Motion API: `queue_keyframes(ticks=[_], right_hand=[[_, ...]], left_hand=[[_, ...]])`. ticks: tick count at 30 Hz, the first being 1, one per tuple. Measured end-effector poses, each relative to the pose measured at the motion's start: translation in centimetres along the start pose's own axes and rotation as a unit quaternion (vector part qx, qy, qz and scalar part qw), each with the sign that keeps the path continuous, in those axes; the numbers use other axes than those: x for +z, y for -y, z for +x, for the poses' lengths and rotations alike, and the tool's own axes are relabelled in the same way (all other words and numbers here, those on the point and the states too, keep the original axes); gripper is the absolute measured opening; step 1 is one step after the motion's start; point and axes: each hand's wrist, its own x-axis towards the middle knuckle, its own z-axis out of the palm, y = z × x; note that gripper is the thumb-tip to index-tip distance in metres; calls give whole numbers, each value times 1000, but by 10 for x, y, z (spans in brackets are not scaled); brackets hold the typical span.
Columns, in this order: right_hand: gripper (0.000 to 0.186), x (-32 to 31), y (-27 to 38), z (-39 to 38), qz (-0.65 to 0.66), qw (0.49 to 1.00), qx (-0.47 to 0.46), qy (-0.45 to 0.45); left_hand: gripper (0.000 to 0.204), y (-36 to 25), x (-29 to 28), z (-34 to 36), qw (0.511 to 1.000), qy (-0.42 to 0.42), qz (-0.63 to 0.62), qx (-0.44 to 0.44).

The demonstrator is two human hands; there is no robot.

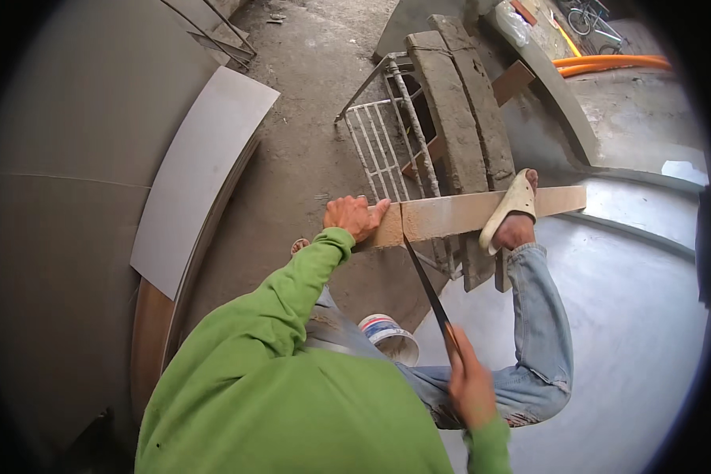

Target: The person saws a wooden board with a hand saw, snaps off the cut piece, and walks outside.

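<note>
A pale wooden board [446, 216] lies crosswise over a rough plank bench [454, 118]. Near its left end, my left hand [355, 217] is closed around the board, with the thumb along the upper side. Just right of that thumb, a dark handsaw [425, 280] meets the board at a thin cut line. Lower down, my right hand [472, 385], slightly blurred, is wrapped around the saw's handle, which it mostly hides. My foot in a cream sandal [510, 207] presses on the board farther right.
A white metal rack [379, 146] stands against the bench's left side. Below the cut sits a white bucket [389, 338]. Stacked panels [205, 166] lean along the left wall. Orange hose [612, 63] lies at the far right. A pale smooth slab [608, 347] spreads at the right.
</note>
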Motion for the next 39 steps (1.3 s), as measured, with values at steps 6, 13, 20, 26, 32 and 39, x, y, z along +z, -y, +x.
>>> queue_keyframes(ticks=[6, 13, 20, 26, 32, 39], right_hand=[[62, 30, 3, 37, -49, 987, 128, 85], [51, 64, -19, 116, -36, 997, 66, -19], [59, -37, 36, -34, -9, 992, 107, 61], [48, 86, -24, 128, -50, 993, 105, 0], [51, 24, 4, 47, -69, 990, 109, 50], [58, 0, 31, 19, -74, 985, 121, 102]], left_hand=[[75, 1, 11, 6, 999, -39, -8, 1], [75, -2, 12, 9, 998, -28, -16, 53], [79, -8, 0, -4, 998, -28, 57, -6], [80, -21, 11, 1, 998, -2, 52, 19], [82, 3, 22, 6, 998, -49, 41, 4], [82, 3, 13, 0, 998, -29, 48, -10]])
